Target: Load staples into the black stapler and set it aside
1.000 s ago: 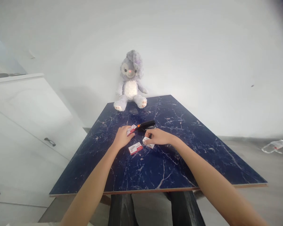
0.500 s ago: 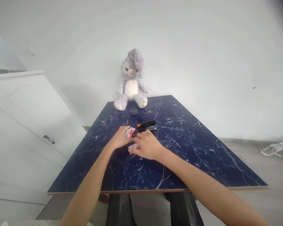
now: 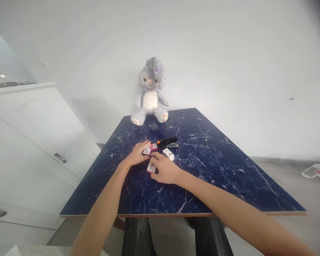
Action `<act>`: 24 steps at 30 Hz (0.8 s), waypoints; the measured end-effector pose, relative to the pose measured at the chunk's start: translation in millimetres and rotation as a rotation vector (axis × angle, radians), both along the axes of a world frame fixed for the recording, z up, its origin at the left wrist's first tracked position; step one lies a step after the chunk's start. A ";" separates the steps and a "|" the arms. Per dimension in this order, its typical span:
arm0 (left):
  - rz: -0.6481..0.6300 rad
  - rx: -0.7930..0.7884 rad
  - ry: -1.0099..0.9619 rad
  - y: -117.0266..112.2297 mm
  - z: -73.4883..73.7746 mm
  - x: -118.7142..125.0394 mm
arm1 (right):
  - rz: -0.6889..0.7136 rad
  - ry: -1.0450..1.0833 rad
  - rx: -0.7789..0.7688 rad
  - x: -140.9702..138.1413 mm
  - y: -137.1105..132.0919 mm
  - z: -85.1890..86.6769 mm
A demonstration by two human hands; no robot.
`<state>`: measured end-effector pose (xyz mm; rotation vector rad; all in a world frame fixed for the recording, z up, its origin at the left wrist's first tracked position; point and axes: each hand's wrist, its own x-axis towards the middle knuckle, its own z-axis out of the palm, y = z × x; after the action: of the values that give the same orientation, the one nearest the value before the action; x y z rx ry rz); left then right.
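Note:
My left hand (image 3: 137, 154) curls round a small red-and-white box (image 3: 147, 150), thumb on the near side and fingers along the far side. Closer to me, my right hand (image 3: 165, 170) grips another small red-and-white box (image 3: 151, 168) between thumb and fingers; part of it is hidden under the hand. Just beyond the right knuckles lies a small white box (image 3: 168, 154) with a dark picture on it. A black stapler (image 3: 168, 141) with an orange part rests behind the boxes, its jaw spread. A further red-and-white patch touches the left box near the stapler.
The dark blue marbled table (image 3: 208, 170) narrows toward a pale wall. A grey plush rabbit (image 3: 150, 94) sits at its far edge. White cabinets (image 3: 29, 149) stand at left. A clear plastic item (image 3: 316, 170) lies on the floor at right.
My right hand has shifted slightly toward me, bringing the white box into view. The box under the left hand is turned and shows more of its top. The whole view has shifted a little.

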<state>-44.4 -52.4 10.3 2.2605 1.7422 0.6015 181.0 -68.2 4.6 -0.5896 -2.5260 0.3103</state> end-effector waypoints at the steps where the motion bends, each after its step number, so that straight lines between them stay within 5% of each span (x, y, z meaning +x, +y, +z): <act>1: -0.005 -0.018 0.003 0.5 0.8 -0.5 | 0.006 0.017 -0.026 0.3 1.3 -0.6; 12: -0.045 -0.038 -0.045 -6.4 4.5 1.7 | 0.122 -0.019 -0.120 20.0 22.0 15.1; 24: -0.172 -0.176 -0.286 -18.3 18.8 10.5 | -0.054 0.217 -0.103 27.3 40.4 19.3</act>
<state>-33.9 -70.7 29.0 2.0601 1.3922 0.6686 208.3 -27.8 23.8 -0.6264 -2.2924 0.4616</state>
